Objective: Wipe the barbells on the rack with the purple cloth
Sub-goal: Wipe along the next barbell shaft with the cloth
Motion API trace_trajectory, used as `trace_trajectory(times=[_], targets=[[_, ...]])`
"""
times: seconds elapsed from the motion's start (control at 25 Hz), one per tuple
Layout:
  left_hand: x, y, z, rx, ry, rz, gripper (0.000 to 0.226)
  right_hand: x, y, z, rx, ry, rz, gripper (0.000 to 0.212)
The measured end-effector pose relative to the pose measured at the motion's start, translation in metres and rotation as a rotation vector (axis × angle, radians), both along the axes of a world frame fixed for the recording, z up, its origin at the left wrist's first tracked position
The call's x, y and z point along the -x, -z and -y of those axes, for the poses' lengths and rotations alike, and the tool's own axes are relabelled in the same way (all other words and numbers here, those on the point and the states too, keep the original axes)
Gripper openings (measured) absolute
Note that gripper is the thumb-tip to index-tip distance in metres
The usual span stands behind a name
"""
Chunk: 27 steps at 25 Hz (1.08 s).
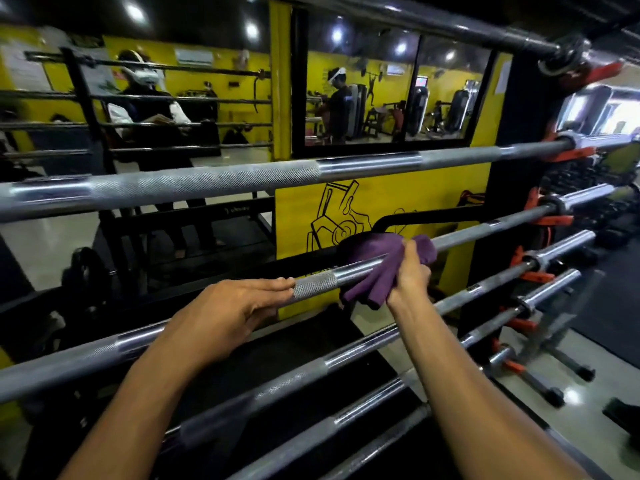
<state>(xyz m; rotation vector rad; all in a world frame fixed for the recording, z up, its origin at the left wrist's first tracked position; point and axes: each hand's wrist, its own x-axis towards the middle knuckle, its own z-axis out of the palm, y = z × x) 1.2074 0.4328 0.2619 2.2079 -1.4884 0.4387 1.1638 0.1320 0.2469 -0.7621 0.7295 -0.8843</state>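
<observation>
While the left hand (228, 310) lies flat on a barbell (311, 285) with straight fingers touching its knurled part, the right hand (408, 275) grips the purple cloth (377, 265), bunched round the same bar just beside the left fingertips. That bar sits midway up the rack (512, 140), its far end resting on orange hooks (550, 220) at the rack's right upright. More barbells lie above and below it. Behind the rack stands a yellow wall (398, 199) with mirrors (381, 88).
</observation>
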Motion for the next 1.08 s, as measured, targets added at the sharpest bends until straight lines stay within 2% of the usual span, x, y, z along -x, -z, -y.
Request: trace_trajectory(times=[0.08,0.16,0.28,0.36,0.44,0.48,0.52,0.56,0.68,0.76,0.84,0.92,1.08], targets=[[-0.001,0.003,-0.001,0.001,-0.009,0.001,0.047,0.006,0.008,-0.014,0.060,-0.071,-0.007,0.043],[0.001,0.005,-0.001,0.003,-0.044,0.023,0.041,0.018,0.027,-0.046,0.166,-0.255,-0.061,0.051],[0.014,0.007,0.001,0.021,-0.149,0.066,0.039,0.050,0.046,-0.089,0.426,-0.564,-0.215,0.037],[0.026,0.019,-0.005,0.012,-0.164,0.107,0.048,0.075,0.045,-0.096,0.518,-0.592,-0.168,0.044],[0.039,0.027,-0.021,0.013,-0.220,0.189,0.042,0.099,0.030,-0.093,0.546,-0.491,-0.088,0.067],[0.043,0.027,-0.033,0.049,-0.293,0.240,0.042,0.108,0.015,-0.092,0.623,-0.435,-0.022,0.068],[0.046,0.027,-0.047,0.090,-0.396,0.272,0.046,0.114,0.002,-0.092,0.783,-0.402,0.049,0.062],[0.048,0.027,-0.062,0.126,-0.520,0.274,0.049,0.112,-0.008,-0.092,1.036,-0.377,0.072,0.064],[0.058,0.036,-0.098,0.194,-0.878,0.197,0.055,0.057,-0.012,-0.069,2.007,-0.270,-0.261,0.077],[0.067,0.047,-0.123,0.196,-1.044,0.219,0.056,0.018,-0.009,-0.054,2.376,-0.302,-0.440,0.070],[0.073,0.053,-0.141,0.134,-1.121,0.266,0.055,-0.002,-0.016,-0.051,2.603,-0.401,-0.485,0.071],[0.073,0.053,-0.145,0.123,-1.139,0.278,0.053,-0.012,-0.024,-0.057,2.717,-0.451,-0.352,0.075],[0.071,0.056,-0.137,0.209,-1.148,0.304,0.049,-0.015,-0.022,-0.119,2.684,-0.436,-0.109,0.071]])
